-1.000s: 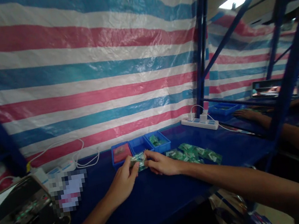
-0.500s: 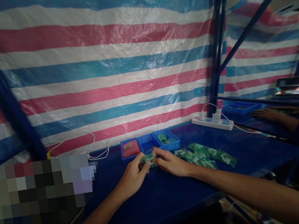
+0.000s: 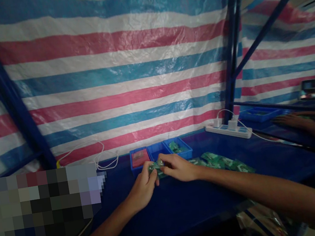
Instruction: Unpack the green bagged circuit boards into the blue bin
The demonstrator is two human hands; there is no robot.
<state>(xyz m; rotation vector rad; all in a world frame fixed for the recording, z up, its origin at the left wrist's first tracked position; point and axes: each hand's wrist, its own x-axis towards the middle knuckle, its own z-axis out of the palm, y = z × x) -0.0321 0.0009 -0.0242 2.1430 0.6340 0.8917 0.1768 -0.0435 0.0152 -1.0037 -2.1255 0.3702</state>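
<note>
Between my two hands is a small, shiny green plastic packet [image 3: 160, 172], held just above the blue tabletop [image 3: 175, 211]. My left hand [image 3: 142, 187] pinches its left side with thumb and fingers. My right hand [image 3: 180, 168] is closed on the right side, and the fingers of both hands nearly meet. Much of the packet is hidden by the fingers, and its contents are too blurred to tell. To the right of my right hand lies a pile of similar green packets [image 3: 222, 161], partly covered by my forearm.
Behind my hands stand small joined blue bins [image 3: 159, 149]: a red piece [image 3: 140, 158] at left, green packets [image 3: 175, 147] at right. A white power strip [image 3: 228, 130] lies at back right, a loose white cable [image 3: 107, 163] at back left. Beyond the right frame, another person's hand [image 3: 291, 118] shows.
The view has shifted slightly, so the surroundings sit a little further right. My hands keep hold of the green packet, and my right hand's fingers have moved slightly closer to the left.
</note>
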